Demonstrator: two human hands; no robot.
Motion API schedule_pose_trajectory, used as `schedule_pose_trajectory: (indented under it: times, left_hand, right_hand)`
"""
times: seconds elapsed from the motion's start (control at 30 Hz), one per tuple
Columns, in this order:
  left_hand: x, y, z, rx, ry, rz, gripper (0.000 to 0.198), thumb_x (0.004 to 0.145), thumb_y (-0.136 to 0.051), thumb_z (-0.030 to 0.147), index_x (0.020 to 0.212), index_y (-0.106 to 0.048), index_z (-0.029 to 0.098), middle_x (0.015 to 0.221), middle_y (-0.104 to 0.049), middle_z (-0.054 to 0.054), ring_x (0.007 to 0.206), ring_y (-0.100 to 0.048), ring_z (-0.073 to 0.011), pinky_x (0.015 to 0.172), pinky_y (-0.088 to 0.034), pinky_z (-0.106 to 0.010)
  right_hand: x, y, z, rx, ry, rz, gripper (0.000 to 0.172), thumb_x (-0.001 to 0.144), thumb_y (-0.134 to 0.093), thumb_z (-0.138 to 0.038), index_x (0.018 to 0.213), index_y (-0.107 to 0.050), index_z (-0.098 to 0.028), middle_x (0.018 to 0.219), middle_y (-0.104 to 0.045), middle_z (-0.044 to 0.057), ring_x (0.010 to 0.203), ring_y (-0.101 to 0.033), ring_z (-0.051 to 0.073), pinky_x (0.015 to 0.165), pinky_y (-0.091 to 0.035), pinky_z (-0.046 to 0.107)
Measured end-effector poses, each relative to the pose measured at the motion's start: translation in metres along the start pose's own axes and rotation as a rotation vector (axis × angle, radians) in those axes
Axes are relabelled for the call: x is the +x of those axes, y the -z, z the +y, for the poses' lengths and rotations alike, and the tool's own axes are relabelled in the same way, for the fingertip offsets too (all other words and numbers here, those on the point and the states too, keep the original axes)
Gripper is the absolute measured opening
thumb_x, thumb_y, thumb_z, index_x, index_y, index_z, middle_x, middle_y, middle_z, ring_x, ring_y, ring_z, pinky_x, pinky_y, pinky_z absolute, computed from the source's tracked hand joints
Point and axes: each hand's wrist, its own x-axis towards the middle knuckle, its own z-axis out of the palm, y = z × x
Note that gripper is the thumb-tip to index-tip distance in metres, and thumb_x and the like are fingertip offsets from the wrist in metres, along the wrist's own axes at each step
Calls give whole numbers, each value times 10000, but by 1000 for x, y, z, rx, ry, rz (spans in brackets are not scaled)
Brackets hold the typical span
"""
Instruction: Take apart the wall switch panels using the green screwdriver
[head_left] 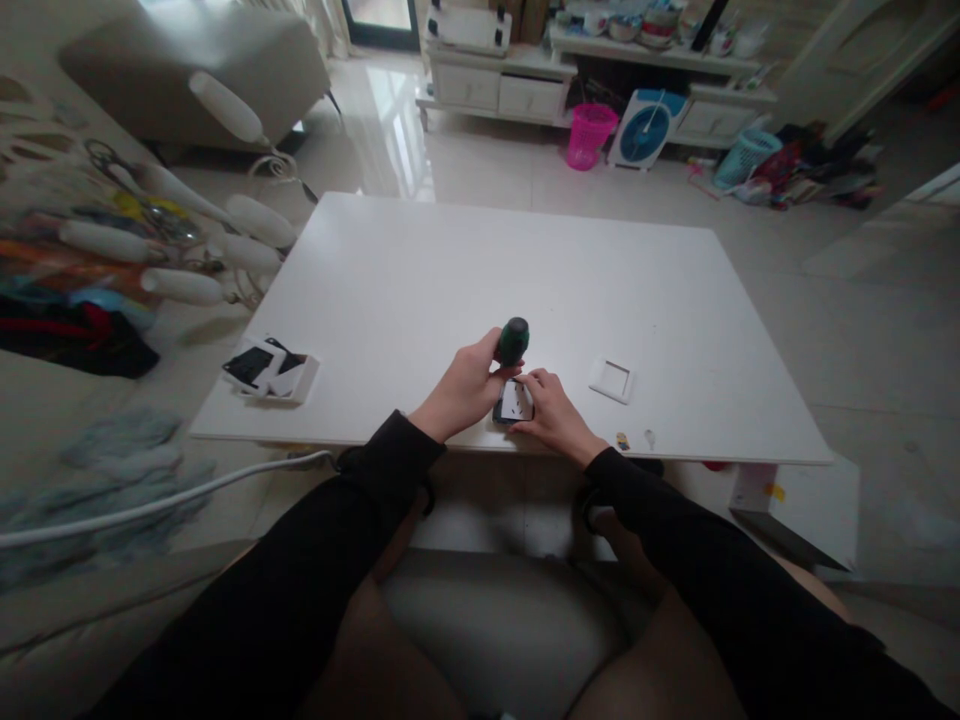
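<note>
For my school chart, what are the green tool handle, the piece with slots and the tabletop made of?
Green tool handle: probably plastic or rubber; rounded, dullish. Slotted piece: likely smooth plastic, its white face cut with slots. Tabletop: smooth white with a faint sheen; painted wood or laminate, can't tell.

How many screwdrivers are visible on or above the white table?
1: the green-handled screwdriver is in the left grip, near the socket held by the right grip. Its tip cannot be seen. Others might be hidden in the pile at the left of the white table.
</note>
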Motion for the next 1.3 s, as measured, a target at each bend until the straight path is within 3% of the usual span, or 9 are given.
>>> schedule_pose_trajectory:
  times: [0.57, 1.3]
  left_hand:
    - [-2, 12, 1, 2, -64, -208, 80, 930, -640, 151, 995, -606, 180, 940, -722, -50, 870, -688, -184, 753, -558, -305]
    - [0, 12, -6, 45, -56, -171, 67, 929, -617, 195, 977, -571, 190, 947, -702, -63, 871, -661, -191, 757, -540, -320]
  right_hand:
    - [1, -1, 2, -32, -12, 0, 794, 635, -994, -318, 1286, -552, -211, 1249, -559, 124, 1159, -520, 359, 1020, -501, 532]
    - [0, -1, 5, 3, -22, -6, 823, 663, -975, -331, 1358, -542, -249, 1250, -545, 116, 1181, -523, 363, 1021, -490, 539]
